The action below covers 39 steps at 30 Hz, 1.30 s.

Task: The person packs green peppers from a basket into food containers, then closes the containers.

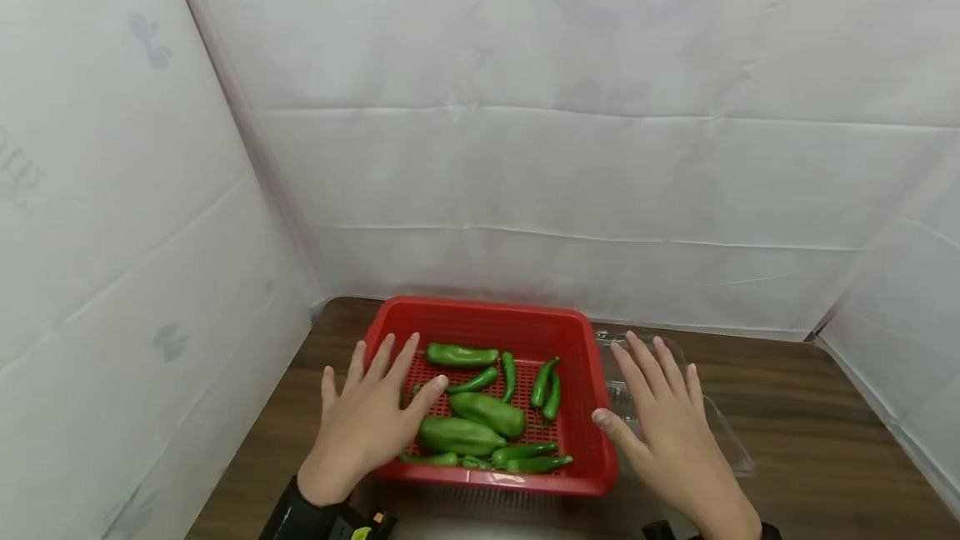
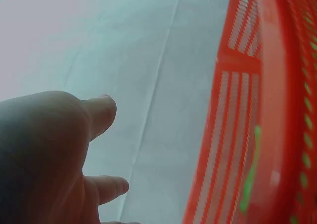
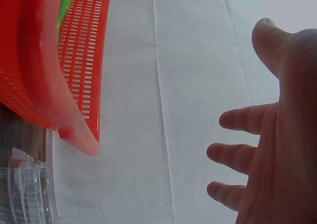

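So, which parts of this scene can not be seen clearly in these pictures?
- Clear plastic container: head view, mostly hidden under the right hand.
- Peppers: exact count unclear, they overlap; the left hand covers the red basket's left side.
- Both wrist views: basket cut off by the edge; whether either hand touches anything cannot be told.

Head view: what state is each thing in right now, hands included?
Red basket: upright on the table, holding green peppers.
Green peppers: lying loose inside the basket.
Clear plastic container: right of the basket, under the right hand.
Left hand: open, fingers spread over the basket.
Right hand: open, holding nothing.
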{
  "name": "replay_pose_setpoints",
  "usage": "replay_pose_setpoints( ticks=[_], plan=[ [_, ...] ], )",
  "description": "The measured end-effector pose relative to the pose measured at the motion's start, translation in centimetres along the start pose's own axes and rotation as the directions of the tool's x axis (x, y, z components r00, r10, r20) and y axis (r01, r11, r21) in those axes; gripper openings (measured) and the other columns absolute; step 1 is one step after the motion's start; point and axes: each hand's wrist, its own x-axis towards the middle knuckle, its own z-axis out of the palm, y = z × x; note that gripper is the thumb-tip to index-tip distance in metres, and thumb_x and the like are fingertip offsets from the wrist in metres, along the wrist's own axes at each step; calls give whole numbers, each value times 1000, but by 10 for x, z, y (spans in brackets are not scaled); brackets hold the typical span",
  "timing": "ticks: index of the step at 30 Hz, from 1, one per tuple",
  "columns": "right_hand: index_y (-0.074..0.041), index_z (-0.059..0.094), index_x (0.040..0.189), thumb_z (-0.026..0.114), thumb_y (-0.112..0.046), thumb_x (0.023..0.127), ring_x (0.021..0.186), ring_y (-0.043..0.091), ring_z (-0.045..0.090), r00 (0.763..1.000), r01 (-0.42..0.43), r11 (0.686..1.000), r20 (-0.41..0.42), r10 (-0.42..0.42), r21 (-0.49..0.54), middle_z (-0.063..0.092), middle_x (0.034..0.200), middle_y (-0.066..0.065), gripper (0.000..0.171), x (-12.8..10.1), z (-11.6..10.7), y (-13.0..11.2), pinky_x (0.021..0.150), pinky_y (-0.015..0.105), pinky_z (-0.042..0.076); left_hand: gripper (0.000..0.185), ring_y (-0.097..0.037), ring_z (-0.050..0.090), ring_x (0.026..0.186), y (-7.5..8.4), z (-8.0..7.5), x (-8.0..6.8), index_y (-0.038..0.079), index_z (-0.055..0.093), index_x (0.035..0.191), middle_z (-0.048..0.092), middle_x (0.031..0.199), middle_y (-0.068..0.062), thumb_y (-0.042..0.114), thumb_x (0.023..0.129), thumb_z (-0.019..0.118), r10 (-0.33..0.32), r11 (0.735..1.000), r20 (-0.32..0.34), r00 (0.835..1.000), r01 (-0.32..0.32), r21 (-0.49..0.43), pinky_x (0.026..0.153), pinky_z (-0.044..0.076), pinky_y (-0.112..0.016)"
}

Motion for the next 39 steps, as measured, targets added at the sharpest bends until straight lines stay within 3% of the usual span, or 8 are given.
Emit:
replay_pose_setpoints(
  ticks=[5,10,14,18,24,27,33,39],
  plan=[
    [-14,34,164,65,-48,98,158,47,15,1000,2,1000,12,-2,0,27,172,14,80,0,0,0,122,78,3,90,-56,2,159,-23,-5,0,30,19,168,16,175,-17,83,97,30,-16,998,37,999,18,-55,111,-4,-87],
    [-15,33,164,66,-48,98,158,47,15,999,-7,1000,38,6,10,27,172,14,81,-2,1,2,121,78,3,91,-57,5,158,-47,-5,0,18,13,169,12,174,-23,75,101,32,-7,993,45,999,13,-120,113,8,-87],
    [-15,33,164,65,-47,99,158,47,16,999,3,1000,46,-4,30,27,172,13,79,-1,1,1,121,78,3,102,-56,10,158,-64,3,1,8,4,168,8,173,-28,72,100,44,9,981,55,998,2,-194,115,23,-81],
    [-16,33,164,64,-48,99,158,46,16,999,8,999,49,-10,47,28,172,13,79,-1,1,2,122,77,2,101,-49,19,158,-76,15,4,3,-3,167,8,174,-27,58,103,53,32,958,52,998,-15,-287,117,30,-73],
    [-19,32,165,64,-48,99,157,47,17,998,14,997,59,-19,82,28,172,13,78,-2,3,2,122,78,2,80,-46,43,148,-81,25,2,5,-3,168,27,168,-30,21,109,50,-10,918,25,1000,19,-396,115,40,-66],
    [-20,32,165,64,-48,100,158,47,17,997,18,995,68,-25,97,28,172,14,78,-2,5,2,121,78,3,77,-46,46,145,-79,27,1,6,-2,168,29,167,-31,9,108,47,-18,889,27,999,28,-457,114,41,-65],
    [-19,37,162,64,-49,100,158,46,18,996,16,995,83,-24,100,31,171,13,74,-3,15,-3,122,76,7,76,-47,38,151,-77,26,1,9,-4,168,23,170,-28,3,107,41,-44,837,53,998,66,-544,119,34,-65],
    [-19,42,160,64,-52,99,158,46,19,994,6,996,106,-16,92,33,170,12,73,-3,22,-7,121,76,11,76,-45,37,151,-78,25,-1,10,-5,168,22,170,-27,1,107,40,-57,822,74,996,89,-563,120,33,-64]
  ],
)
